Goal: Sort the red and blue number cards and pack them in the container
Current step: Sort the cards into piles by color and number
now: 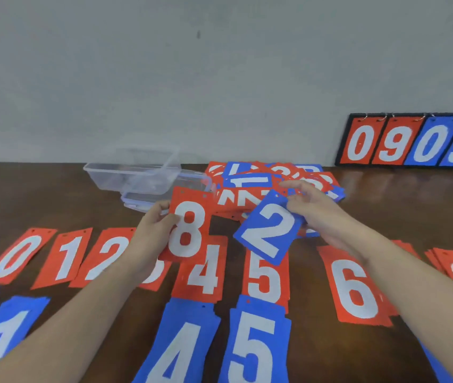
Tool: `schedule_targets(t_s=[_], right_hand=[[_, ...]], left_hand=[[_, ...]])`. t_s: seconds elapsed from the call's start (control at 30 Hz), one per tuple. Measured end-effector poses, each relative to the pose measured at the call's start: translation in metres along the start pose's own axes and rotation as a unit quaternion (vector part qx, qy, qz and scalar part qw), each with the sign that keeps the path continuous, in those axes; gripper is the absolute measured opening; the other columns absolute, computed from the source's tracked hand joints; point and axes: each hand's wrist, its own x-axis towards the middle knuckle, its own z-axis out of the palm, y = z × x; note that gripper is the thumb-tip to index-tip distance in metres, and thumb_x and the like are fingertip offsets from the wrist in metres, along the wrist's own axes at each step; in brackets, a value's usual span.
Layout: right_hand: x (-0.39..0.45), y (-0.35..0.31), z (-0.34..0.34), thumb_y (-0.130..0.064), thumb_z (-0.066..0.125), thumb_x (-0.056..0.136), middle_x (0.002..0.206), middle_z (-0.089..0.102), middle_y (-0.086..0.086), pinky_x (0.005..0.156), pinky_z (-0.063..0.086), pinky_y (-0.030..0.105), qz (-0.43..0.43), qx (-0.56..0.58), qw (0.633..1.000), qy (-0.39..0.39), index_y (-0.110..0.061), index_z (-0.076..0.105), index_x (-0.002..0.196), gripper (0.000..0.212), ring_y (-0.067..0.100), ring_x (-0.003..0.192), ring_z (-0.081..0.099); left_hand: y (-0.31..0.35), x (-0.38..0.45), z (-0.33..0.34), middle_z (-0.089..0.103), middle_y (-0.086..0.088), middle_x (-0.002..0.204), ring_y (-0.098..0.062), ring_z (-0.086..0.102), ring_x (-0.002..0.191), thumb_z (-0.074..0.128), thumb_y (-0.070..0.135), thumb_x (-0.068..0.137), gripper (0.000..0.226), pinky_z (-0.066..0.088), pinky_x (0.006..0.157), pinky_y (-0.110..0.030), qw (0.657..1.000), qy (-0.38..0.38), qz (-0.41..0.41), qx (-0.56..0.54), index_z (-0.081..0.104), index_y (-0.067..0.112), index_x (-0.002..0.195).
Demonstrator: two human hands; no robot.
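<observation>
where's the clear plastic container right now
In the head view the clear plastic container sits empty at the back of the brown wooden table, left of centre, by the wall, just left of the unsorted pile of red and blue number cards.

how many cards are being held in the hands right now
2: a red 8 card in the left hand, and a blue 2 card in the right hand. More could be hidden behind them.

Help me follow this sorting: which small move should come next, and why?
Probably the right hand lays its blue 2 card in the near blue row, in the gap between blue 1 card and blue 4 card.
</observation>
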Motion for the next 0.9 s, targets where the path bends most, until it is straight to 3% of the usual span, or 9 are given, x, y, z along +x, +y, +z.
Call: schedule_targets(t_s=[0.13, 0.27, 0.4, 0.5, 0.57, 0.67, 0.73, 0.8, 0.9], right_hand=[[0.012, -0.012, 0.052, -0.006, 0.061, 0.097, 0.101, 0.077, 0.008, 0.073, 0.061, 0.03, 0.034, 0.067, 0.994, -0.086, -0.021, 0.063, 0.122, 0.03, 0.019, 0.091, 0.075], [0.028, -0.021, 0.11, -0.009, 0.064, 0.095, 0.105, 0.077, 0.008, 0.09, 0.058, 0.035, 0.049, 0.075, 0.99, -0.11, -0.009, 0.068, 0.12, 0.026, 0.02, 0.096, 0.074], [0.036, -0.029, 0.174, -0.012, 0.063, 0.097, 0.105, 0.077, 0.007, 0.098, 0.053, 0.044, 0.055, 0.026, 0.983, -0.172, -0.018, 0.069, 0.114, 0.019, 0.025, 0.107, 0.071], [0.035, -0.035, 0.223, -0.01, 0.063, 0.097, 0.097, 0.076, 0.003, 0.082, 0.057, 0.04, 0.025, -0.032, 0.97, -0.239, -0.021, 0.064, 0.116, 0.022, 0.024, 0.101, 0.072], [0.03, -0.041, 0.252, -0.007, 0.063, 0.095, 0.092, 0.075, 0.002, 0.063, 0.055, 0.029, -0.007, -0.081, 0.958, -0.276, -0.023, 0.063, 0.117, 0.027, 0.019, 0.086, 0.071], [0.02, -0.046, 0.291, -0.001, 0.063, 0.091, 0.094, 0.071, 0.004, 0.05, 0.047, 0.019, -0.045, -0.142, 0.942, -0.299, -0.02, 0.061, 0.119, 0.034, 0.009, 0.064, 0.065], [0.014, -0.044, 0.313, 0.0, 0.063, 0.089, 0.095, 0.068, 0.004, 0.055, 0.053, 0.023, -0.067, -0.183, 0.929, -0.316, -0.02, 0.06, 0.121, 0.038, 0.012, 0.067, 0.066], [0.013, -0.039, 0.331, -0.008, 0.066, 0.087, 0.099, 0.068, -0.001, 0.069, 0.06, 0.032, -0.104, -0.245, 0.908, -0.324, -0.028, 0.06, 0.119, 0.039, 0.021, 0.08, 0.068], [0.009, -0.033, 0.344, -0.022, 0.069, 0.089, 0.098, 0.06, -0.014, 0.079, 0.055, 0.03, -0.17, -0.372, 0.858, -0.311, -0.036, 0.057, 0.125, 0.041, 0.008, 0.086, 0.061]], left_hand=[[-0.012, -0.006, -0.055, 0.074, -0.005, 0.106, -0.027, 0.074, 0.091, 0.053, 0.007, 0.098, 0.025, 0.059, 0.071, -0.04, 0.998, 0.049, -0.013, -0.04, 0.062, 0.025, 0.112], [-0.021, -0.011, -0.112, 0.071, -0.002, 0.111, -0.024, 0.072, 0.092, 0.054, 0.009, 0.098, 0.031, 0.06, 0.074, -0.043, 0.993, 0.099, -0.016, -0.054, 0.059, 0.033, 0.117], [-0.03, -0.018, -0.17, 0.07, 0.004, 0.111, -0.023, 0.073, 0.093, 0.054, 0.011, 0.099, 0.041, 0.061, 0.071, -0.041, 0.988, 0.137, -0.027, -0.068, 0.052, 0.039, 0.129], [-0.036, -0.028, -0.212, 0.068, 0.005, 0.12, -0.024, 0.071, 0.1, 0.054, 0.009, 0.097, 0.055, 0.061, 0.077, -0.046, 0.984, 0.166, -0.022, -0.061, 0.047, 0.042, 0.14], [-0.042, -0.034, -0.237, 0.067, 0.007, 0.121, -0.023, 0.072, 0.1, 0.053, 0.003, 0.096, 0.064, 0.061, 0.075, -0.044, 0.981, 0.181, -0.01, -0.068, 0.042, 0.043, 0.145], [-0.048, -0.042, -0.263, 0.07, 0.006, 0.115, -0.02, 0.074, 0.094, 0.052, -0.004, 0.094, 0.071, 0.061, 0.068, -0.039, 0.978, 0.19, 0.01, -0.082, 0.037, 0.041, 0.148], [-0.051, -0.048, -0.275, 0.071, 0.006, 0.112, -0.018, 0.074, 0.093, 0.053, -0.004, 0.094, 0.07, 0.06, 0.069, -0.038, 0.979, 0.192, 0.016, -0.074, 0.039, 0.04, 0.146], [-0.054, -0.052, -0.285, 0.072, 0.004, 0.111, -0.019, 0.073, 0.094, 0.055, -0.003, 0.094, 0.063, 0.06, 0.072, -0.04, 0.979, 0.19, 0.019, -0.065, 0.043, 0.037, 0.142], [-0.058, -0.056, -0.295, 0.073, 0.002, 0.11, -0.019, 0.073, 0.094, 0.057, -0.003, 0.094, 0.056, 0.06, 0.074, -0.04, 0.982, 0.181, 0.025, -0.055, 0.047, 0.032, 0.137]])
